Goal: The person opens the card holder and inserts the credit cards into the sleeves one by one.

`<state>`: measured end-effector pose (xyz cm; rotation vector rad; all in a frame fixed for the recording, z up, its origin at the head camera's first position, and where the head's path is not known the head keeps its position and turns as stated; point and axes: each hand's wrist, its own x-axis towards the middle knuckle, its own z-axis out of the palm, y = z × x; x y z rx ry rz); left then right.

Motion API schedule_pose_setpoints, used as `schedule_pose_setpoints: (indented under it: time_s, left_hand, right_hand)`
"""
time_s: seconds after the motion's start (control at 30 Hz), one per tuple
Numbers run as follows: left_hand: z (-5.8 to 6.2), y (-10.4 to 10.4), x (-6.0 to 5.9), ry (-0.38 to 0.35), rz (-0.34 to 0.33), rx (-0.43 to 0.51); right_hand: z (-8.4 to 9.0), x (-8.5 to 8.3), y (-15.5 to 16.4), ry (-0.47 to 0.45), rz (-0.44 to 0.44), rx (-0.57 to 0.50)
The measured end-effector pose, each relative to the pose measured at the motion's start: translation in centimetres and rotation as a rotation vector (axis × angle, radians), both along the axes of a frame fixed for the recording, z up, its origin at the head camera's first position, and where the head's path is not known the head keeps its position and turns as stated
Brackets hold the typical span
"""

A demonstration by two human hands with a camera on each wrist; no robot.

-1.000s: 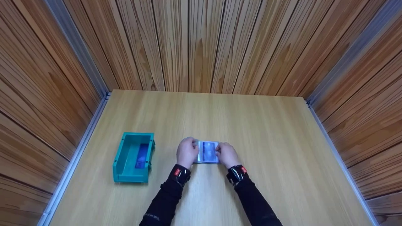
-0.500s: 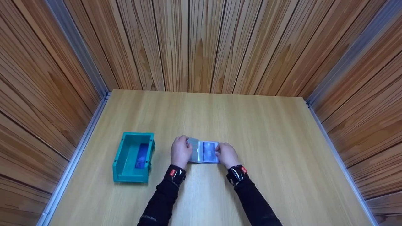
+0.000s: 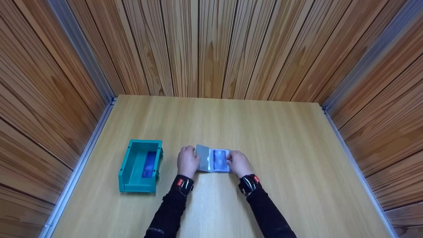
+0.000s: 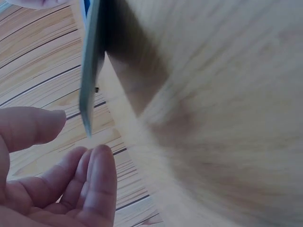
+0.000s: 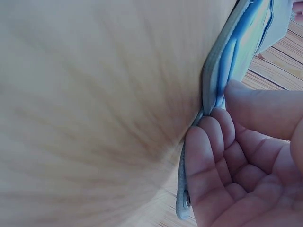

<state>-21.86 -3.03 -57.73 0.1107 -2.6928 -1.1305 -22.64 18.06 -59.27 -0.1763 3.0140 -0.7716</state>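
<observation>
A small light grey-blue card wallet (image 3: 204, 158) lies unfolded on the table in the head view, its left cover tilted up. Its right side holds a blue, glossy sleeve or card (image 3: 219, 160). My right hand (image 3: 239, 162) pinches the right edge between thumb and fingers; beside them, in the right wrist view, hangs a strap (image 5: 181, 189) with a metal snap. Just left of the cover is my left hand (image 3: 188, 162). In the left wrist view its thumb and fingers stand apart, with the cover's edge (image 4: 89, 90) near them but not touched.
To the left on the wooden table (image 3: 264, 132) stands a teal plastic bin (image 3: 132, 165) with a flat dark blue item (image 3: 149, 164) inside. Wood-plank walls (image 3: 211, 49) rise behind the table and on both sides.
My left hand has moved left, swinging the wallet's cover outward, and has let go of its edge. My right hand stays at the right edge.
</observation>
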Motion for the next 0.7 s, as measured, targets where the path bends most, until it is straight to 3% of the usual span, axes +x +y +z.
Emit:
schedule_pose_setpoints:
  time_s: [0.47, 0.7]
  left_hand:
    - [-0.9, -0.5, 0.0, -0.056, -0.012, -0.013]
    - [-1.6, -0.6, -0.1, -0.029, -0.024, -0.013]
  right_hand:
    - [0.1, 0.1, 0.0, -0.020, -0.013, -0.020]
    - [0.0, 0.1, 0.0, 0.009, 0.003, -0.003]
